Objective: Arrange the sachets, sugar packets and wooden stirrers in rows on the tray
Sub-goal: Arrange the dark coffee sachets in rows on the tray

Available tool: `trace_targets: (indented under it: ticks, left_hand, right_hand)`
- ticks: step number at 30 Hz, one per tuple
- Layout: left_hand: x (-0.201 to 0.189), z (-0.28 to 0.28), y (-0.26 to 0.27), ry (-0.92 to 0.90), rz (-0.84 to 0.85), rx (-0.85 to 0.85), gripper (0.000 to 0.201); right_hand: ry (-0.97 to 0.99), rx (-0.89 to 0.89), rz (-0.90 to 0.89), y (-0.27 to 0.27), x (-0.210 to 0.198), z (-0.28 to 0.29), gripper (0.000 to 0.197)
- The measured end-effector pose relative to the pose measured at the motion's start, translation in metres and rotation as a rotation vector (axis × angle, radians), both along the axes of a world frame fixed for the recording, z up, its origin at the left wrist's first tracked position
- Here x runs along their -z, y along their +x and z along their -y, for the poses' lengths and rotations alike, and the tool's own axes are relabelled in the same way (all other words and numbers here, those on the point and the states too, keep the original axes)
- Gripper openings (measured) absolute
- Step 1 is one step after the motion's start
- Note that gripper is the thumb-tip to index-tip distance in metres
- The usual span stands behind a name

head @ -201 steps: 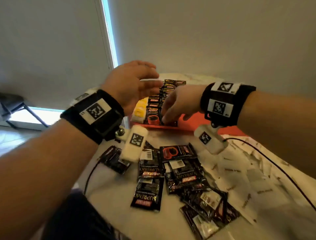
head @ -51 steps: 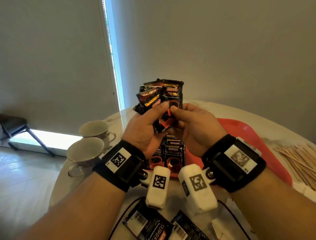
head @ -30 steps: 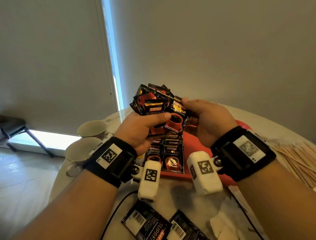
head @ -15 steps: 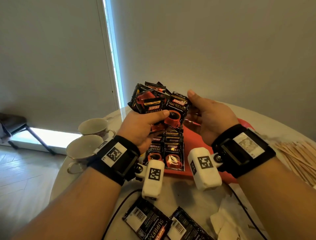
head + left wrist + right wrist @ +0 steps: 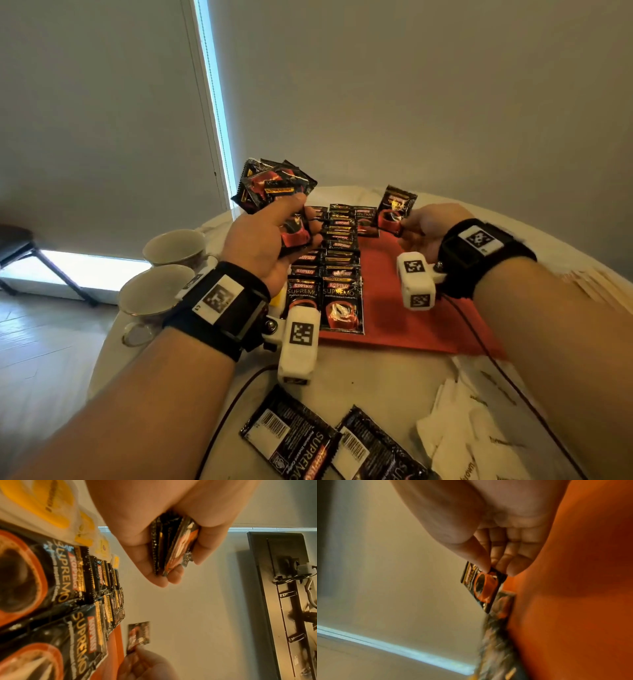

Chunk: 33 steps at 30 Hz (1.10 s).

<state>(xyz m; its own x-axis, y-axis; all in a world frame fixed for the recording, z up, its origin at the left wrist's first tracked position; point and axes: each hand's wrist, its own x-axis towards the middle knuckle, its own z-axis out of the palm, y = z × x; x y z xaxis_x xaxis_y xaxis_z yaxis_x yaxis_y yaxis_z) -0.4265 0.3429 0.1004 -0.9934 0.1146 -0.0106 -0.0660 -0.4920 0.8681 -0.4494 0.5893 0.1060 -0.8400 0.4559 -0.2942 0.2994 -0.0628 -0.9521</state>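
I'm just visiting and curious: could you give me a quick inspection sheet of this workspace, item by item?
Surface: round white table bearing a flat red tray.
Job's things: black Kopiko coffee sachets in overlapping rows on the tray's left part; yellow packets beside them; pale wooden stirrers at the table's right edge, off the tray.
Clutter: two loose black sachets face down and white paper packets near the front edge; two white cups on the left.
Hands: left hand grips a fanned bunch of sachets; right hand pinches a single sachet above the tray.
Cables: thin dark cable from the right wristband; another under the left wrist.
Surroundings: grey walls, window strip, wooden floor.
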Motion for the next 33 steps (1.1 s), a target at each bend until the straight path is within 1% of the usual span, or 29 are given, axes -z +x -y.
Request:
trace_targets:
  ticks: [2,3,5,7,10,12,14,17,20,27,29,31,32,33]
  left_hand:
    - [0.000,0.001,-0.001,0.000,0.002,-0.001,0.027]
    - [0.000,0.001,-0.001,-0.002,0.002,0.000,0.025]
    - [0.001,0.002,-0.002,-0.009,0.005,-0.003,0.024]
    - [0.001,0.003,-0.004,-0.021,0.011,-0.013,0.023]
    - [0.002,0.002,-0.005,-0.035,0.014,-0.011,0.020]
    - [0.001,0.002,-0.005,-0.038,0.019,-0.005,0.021]
    - [0.002,0.003,-0.006,-0.040,0.025,-0.002,0.024]
    - [0.003,0.004,-0.007,-0.047,0.022,-0.005,0.032]
    - [0.004,0.004,-0.008,-0.052,0.023,0.000,0.028]
    - [0.008,0.003,-0.010,-0.089,0.042,0.029,0.023]
    - [0.008,0.002,-0.010,-0.089,0.047,0.043,0.019]
    - [0.008,0.001,-0.009,-0.097,0.045,0.049,0.016]
    - [0.008,0.001,-0.008,-0.116,0.035,0.051,0.017]
    - [0.008,0.000,-0.008,-0.141,0.023,0.053,0.020]
  right_hand:
    - [0.155,-0.013,0.102,-0.012,0.009,-0.010,0.012]
    - [0.185,-0.019,0.133,-0.016,0.012,-0.012,0.014]
    - [0.210,-0.036,0.159,-0.024,0.016,-0.013,0.016]
    - [0.233,-0.056,0.162,-0.033,0.017,-0.012,0.014]
    - [0.280,-0.131,0.176,-0.044,0.016,-0.009,0.014]
    - [0.309,-0.156,0.195,-0.047,0.015,-0.007,0.015]
    - [0.340,-0.163,0.224,-0.049,0.014,-0.005,0.017]
    - [0.371,-0.155,0.235,-0.053,0.014,-0.005,0.012]
    - [0.388,-0.163,0.247,-0.057,0.015,-0.005,0.014]
    - [0.361,-0.154,0.207,-0.058,0.020,-0.010,0.008]
    - [0.289,-0.163,0.182,-0.056,0.020,-0.009,0.008]
    - [0.179,-0.155,0.128,-0.051,0.015,-0.007,0.019]
    - [0.127,-0.138,0.087,-0.047,0.011,-0.005,0.023]
    - [0.104,-0.128,0.044,-0.040,0.005,-0.001,0.022]
